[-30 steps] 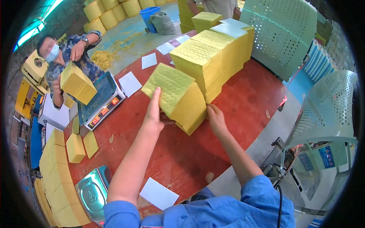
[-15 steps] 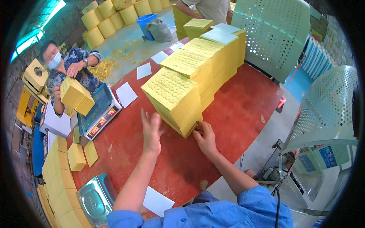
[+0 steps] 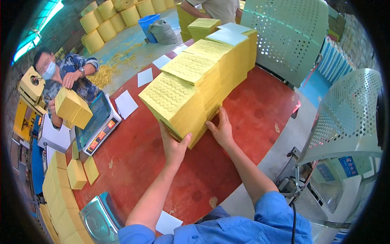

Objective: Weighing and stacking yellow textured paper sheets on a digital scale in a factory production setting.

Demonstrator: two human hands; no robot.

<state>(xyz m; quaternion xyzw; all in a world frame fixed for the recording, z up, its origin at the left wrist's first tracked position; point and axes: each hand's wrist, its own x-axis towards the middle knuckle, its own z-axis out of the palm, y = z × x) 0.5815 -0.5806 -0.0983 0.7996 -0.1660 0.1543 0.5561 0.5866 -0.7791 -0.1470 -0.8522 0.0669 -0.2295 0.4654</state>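
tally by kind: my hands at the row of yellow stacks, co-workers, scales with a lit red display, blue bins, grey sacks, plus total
Hands at the yellow stacks: 2 (left hand, right hand)
Co-workers: 2 (masked one, top one)
Lit scale: 1
Blue bin: 1
Grey sack: 1
Total: 7

red tabletop (image 3: 260, 105) | grey floor (image 3: 276, 156) | dark wall (image 3: 75, 22) | bright greenish strip (image 3: 48, 19)
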